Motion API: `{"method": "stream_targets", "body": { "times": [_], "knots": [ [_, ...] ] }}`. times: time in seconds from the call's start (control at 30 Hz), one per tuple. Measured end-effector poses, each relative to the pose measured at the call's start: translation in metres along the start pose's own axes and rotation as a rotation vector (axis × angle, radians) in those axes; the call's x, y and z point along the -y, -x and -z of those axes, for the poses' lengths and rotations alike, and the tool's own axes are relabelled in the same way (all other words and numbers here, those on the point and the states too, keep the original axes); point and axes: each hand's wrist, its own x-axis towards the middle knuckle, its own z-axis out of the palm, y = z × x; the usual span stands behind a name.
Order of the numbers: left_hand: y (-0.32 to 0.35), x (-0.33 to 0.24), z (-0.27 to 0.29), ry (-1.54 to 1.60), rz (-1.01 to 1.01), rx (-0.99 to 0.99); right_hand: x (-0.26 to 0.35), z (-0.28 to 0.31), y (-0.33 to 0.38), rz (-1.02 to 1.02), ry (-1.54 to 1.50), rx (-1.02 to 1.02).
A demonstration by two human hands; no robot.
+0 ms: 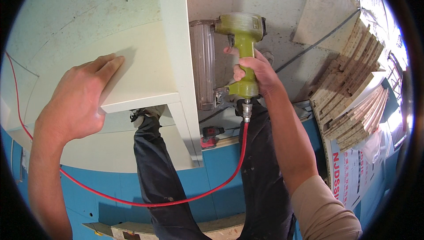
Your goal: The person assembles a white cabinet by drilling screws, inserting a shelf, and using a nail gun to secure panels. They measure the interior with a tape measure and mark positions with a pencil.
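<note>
My right hand [258, 73] is wrapped round the handle of a green pneumatic nail gun [244, 26], which is upright, its grey magazine [204, 68] beside a cream upright board [178, 41]. A red air hose [244, 145] is coupled to the bottom of its handle. My left hand [84, 92] is closed over the front edge of a cream panel [141, 63], fingers together on its upper face. The thumb is mostly hidden. The panel meets the upright board at a corner near the middle, forming part of a cabinet frame.
Stacked wooden strips [349, 90] lie at the right beside a printed white sheet [355, 173]. A red and black cordless drill [210, 136] lies behind the upright board, near my legs. The hose loops across my legs [161, 173] over blue flooring [221, 187].
</note>
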Motion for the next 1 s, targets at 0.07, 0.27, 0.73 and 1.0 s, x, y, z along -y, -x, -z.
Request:
{"method": "stream_targets", "body": {
  "times": [0.07, 0.27, 0.73, 1.0],
  "knots": [
    [-0.001, 0.001, 0.000, 0.002, -0.015, -0.004, 0.001, -0.002, 0.003, 0.024, -0.025, -0.008],
    [0.001, 0.008, 0.006, 0.101, -0.063, 0.007, 0.005, -0.001, 0.025, -0.042, -0.082, -0.159],
    [0.086, -0.116, -0.055, 0.308, 0.255, -0.674, 0.130, -0.078, 0.249, 0.004, -0.113, -0.497],
    [0.371, -0.250, -0.038, 1.020, -0.169, -0.066, 0.216, -0.123, 0.411, 0.301, -0.011, -0.534]
  ]
}}
